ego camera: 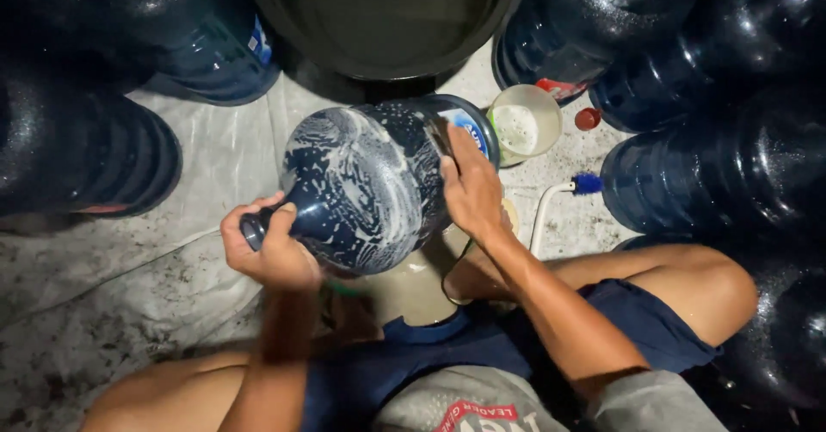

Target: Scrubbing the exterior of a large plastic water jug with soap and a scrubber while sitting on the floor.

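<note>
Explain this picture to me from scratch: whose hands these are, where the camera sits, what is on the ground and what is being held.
There is no machine here. The one picture comes from a camera worn on a person's head, looking down at their own two bare hands and bent knees; the person sits low on the ground.

The left hand grips the neck of a large dark blue water jug, which lies tipped on its side and is streaked with white soap foam. The right hand lies flat against the jug's soapy side near its base.

Around them on the wet concrete floor stand more big blue jugs. A wide dark basin sits at the top, a small pale cup of foamy liquid is beside the held jug, with a little red cap and a white-handled brush with blue bristles nearby.
</note>
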